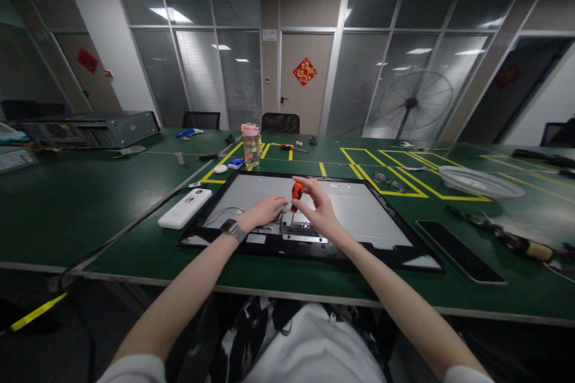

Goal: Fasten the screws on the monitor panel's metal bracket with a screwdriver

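Note:
An open monitor panel point(359, 209) with a black frame and silver back lies flat before me. Near its front middle is a metal bracket point(309, 238) with screw holes. My right hand point(320, 206) pinches the handle of an orange-and-black screwdriver point(297, 190), which stands nearly upright with its shaft pointing down at the bracket. To the left, my left hand point(265, 210) rests flat on the panel, its fingers stretched toward the bracket; the fingertips are partly unclear. Thin wires run over the panel by the left wrist, which wears a watch point(233, 229).
A white power bank point(185, 208) lies left of the panel, a black phone point(458, 251) right of it. Behind stand a pink-lidded bottle point(251, 146) and another screwdriver point(291, 147). A white basket point(480, 181), glasses point(389, 182) and a computer case point(94, 130) are farther off.

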{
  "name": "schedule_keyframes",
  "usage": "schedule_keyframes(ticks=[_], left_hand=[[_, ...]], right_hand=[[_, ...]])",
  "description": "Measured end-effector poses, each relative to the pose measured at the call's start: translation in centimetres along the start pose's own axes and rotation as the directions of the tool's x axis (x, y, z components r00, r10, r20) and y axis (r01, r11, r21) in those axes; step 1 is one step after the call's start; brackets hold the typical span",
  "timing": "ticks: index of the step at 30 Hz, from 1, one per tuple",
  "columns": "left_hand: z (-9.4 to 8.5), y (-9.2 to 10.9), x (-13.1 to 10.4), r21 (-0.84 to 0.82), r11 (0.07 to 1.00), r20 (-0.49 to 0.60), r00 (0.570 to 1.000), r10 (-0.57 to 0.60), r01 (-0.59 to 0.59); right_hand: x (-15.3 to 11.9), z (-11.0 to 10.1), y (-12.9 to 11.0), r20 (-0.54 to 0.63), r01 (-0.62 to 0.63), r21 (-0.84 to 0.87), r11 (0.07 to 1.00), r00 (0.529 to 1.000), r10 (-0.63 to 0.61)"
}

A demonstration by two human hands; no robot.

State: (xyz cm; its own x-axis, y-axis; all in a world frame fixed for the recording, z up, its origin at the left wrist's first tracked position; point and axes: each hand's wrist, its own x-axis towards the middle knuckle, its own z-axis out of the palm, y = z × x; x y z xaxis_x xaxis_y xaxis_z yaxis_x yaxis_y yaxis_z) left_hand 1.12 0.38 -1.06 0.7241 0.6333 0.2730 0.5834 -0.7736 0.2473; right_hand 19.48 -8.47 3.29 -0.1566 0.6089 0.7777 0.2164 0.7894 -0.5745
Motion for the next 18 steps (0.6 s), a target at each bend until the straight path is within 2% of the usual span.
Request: schedule_keyframes(ticks=[4,9,13,18], left_hand=[[-0.07,0.03,-0.07,-0.001,1.0,0.002,1.0,0.017,-0.017],[-0.39,0.47,-0.07,0.002,1.0,0.018,1.0,0.004,-0.005],[-0.68,0.88,-0.13,0.01,1.0,0.023,0.999,-0.024,0.024],[-0.49,0.6,-0.1,0.019,1.0,0.02,1.0,-0.017,0.016]], right_hand=[[-0.04,0.1,0.26,-0.016,-0.009,0.009,1.0,1.0,0.009],[-0.17,0.0,0.05,0.027,-0.026,0.076,0.997,0.999,0.024],[-0.01,-0.08,-0.08,0.039,-0.015,0.027,1.0,0.999,0.014],[0.09,-0.05,0.16,-0.001,-0.017,0.015,1.0,1.0,0.017]])
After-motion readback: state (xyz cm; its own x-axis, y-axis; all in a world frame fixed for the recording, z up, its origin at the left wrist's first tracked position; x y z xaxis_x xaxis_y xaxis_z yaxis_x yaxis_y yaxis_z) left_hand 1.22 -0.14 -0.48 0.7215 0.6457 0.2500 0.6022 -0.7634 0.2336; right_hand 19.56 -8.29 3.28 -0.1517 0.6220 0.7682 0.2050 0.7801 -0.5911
